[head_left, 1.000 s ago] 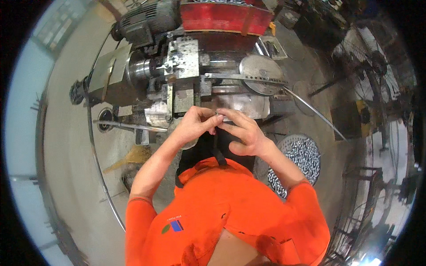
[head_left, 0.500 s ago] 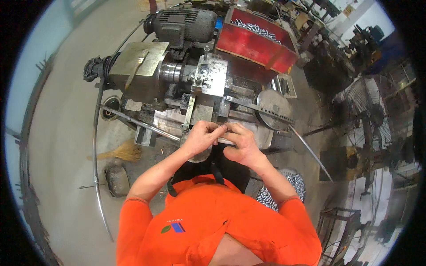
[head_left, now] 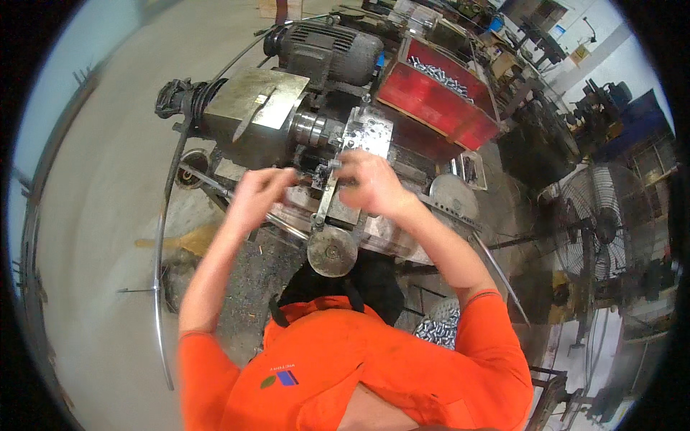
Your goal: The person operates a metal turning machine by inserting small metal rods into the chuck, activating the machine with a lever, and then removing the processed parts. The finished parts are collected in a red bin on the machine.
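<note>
My left hand (head_left: 259,197) is raised over the front left of a small lathe-like machine, its fingers curled forward and smeared by motion; whether anything is in them does not show. My right hand (head_left: 371,184) reaches over the tool slide, fingers bent, with a small shiny metal piece (head_left: 334,164) at its fingertips. Just beyond lies the oily metal tool block (head_left: 369,133), strewn with chips. To its left sits the round steel chuck (head_left: 310,129). A flat lever bar (head_left: 327,201) runs toward me, near a round metal disc (head_left: 332,251).
A red box (head_left: 438,100) of small metal parts stands at the back right, beside an electric motor (head_left: 330,54). A bin of metal parts (head_left: 438,327) sits by my right side. Long rods (head_left: 159,287) extend at the left; a fan (head_left: 600,223) stands at right.
My hands, which were together near my body, have parted and moved forward over the machine. The left went to the left, the right toward the chuck and tool block. The view has shifted too.
</note>
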Available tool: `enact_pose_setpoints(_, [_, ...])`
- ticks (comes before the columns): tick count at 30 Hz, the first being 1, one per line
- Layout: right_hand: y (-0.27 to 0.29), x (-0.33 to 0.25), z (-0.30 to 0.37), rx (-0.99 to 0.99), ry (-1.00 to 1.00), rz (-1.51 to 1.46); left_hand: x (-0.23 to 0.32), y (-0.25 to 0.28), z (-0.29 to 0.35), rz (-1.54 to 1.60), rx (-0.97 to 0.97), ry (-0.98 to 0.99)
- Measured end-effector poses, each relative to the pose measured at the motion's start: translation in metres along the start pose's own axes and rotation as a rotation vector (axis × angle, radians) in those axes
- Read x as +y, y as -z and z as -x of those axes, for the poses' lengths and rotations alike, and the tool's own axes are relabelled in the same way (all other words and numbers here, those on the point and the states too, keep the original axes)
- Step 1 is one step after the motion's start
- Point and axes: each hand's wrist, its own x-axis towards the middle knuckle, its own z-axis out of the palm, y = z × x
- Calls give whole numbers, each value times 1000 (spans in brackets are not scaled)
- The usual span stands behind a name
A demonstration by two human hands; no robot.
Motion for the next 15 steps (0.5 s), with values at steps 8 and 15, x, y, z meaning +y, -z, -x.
enact_pose_setpoints(8, [-51, 75, -73, -234, -382, 228, -65, 166, 108, -1077, 456, 231])
enact_pose_setpoints(15, [-57, 83, -71, -139, -358, -59, -124, 154, 185, -783, 411, 581])
